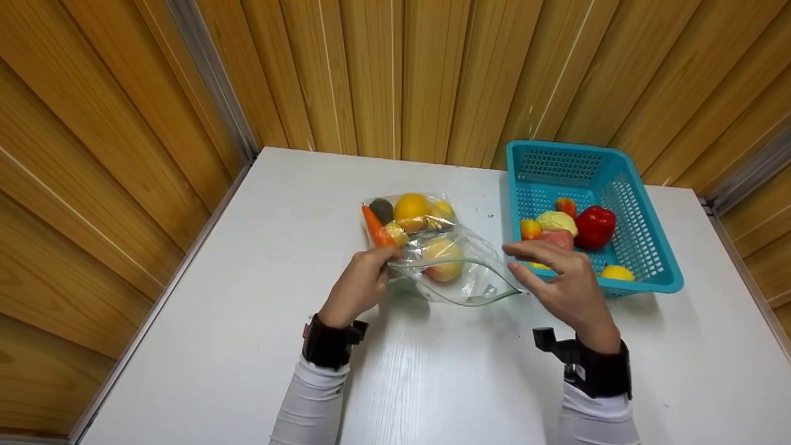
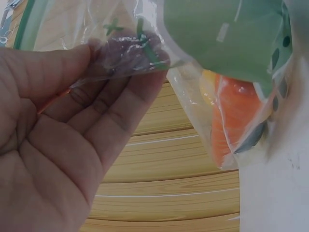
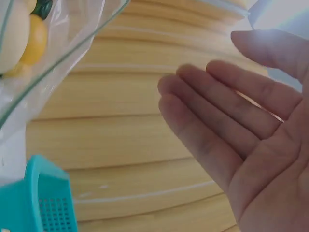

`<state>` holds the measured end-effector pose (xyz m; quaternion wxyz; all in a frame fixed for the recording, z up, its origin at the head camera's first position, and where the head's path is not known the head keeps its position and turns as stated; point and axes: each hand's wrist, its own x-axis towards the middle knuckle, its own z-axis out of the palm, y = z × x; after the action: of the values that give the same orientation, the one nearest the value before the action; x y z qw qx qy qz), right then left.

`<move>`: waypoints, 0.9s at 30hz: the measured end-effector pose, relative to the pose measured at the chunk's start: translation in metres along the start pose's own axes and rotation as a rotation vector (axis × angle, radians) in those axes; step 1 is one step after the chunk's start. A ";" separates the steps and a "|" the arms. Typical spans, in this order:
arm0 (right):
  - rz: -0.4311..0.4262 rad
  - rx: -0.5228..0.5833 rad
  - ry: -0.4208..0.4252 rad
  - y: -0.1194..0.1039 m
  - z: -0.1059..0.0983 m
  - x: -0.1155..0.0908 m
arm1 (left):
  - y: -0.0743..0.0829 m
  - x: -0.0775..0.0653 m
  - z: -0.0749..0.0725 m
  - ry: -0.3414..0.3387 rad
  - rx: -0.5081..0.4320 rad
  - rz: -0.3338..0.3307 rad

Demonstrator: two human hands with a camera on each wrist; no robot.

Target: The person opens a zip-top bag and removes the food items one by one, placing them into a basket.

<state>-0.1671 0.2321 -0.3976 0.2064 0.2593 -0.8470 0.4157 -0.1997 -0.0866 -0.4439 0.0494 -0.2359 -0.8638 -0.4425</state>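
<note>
bag: the clear plastic bag with a green-edged mouth (image 1: 466,250) lies on the white tabletop (image 1: 247,296), left of the turquoise mesh-walled plastic basket (image 1: 649,228). its mouth gapes on the wearer's side, narrowing to a corner beside the right hand. through the film i record a long orange carrot (image 1: 374,225), a round orange fruit (image 1: 412,212), a rounded dark green item (image 1: 381,211) and a large pale yellow fruit with a red blush (image 1: 443,259), the last close to the mouth.

left hand (image 1: 358,278): gripping. thumb and fingers pinch the film at the mouth's left end; the left wrist view confirms it. right hand (image 1: 565,290): empty, fingers extended, thumb apart, near the bag's right corner and the basket's near left corner. the right wrist view shows it apart from both.

basket contents: a glossy red bell pepper (image 1: 596,227) and a yellow lemon-like fruit (image 1: 618,272), others partly masked by the right hand.

handling, in my judgement from the remote station: the left pinch should be firm, as this thin film could slump and close the gap. i would lift the upper lip with the right fingers rather than tug the corner, and ease the blushed fruit deeper, since it crowds the opening.
</note>
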 end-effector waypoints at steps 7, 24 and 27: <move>-0.113 0.074 -0.159 -0.011 0.012 0.002 | 0.001 -0.001 0.000 0.016 0.018 0.014; -0.002 -0.093 -0.511 -0.007 0.054 0.009 | 0.001 -0.001 0.001 0.004 0.001 0.016; 0.027 -0.114 -0.523 -0.002 0.063 0.009 | 0.001 -0.001 0.000 -0.001 -0.004 0.012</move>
<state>-0.1814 0.1778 -0.4266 -0.0109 0.3346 -0.8969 0.2890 -0.1986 -0.0862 -0.4436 0.0513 -0.2415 -0.8614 -0.4439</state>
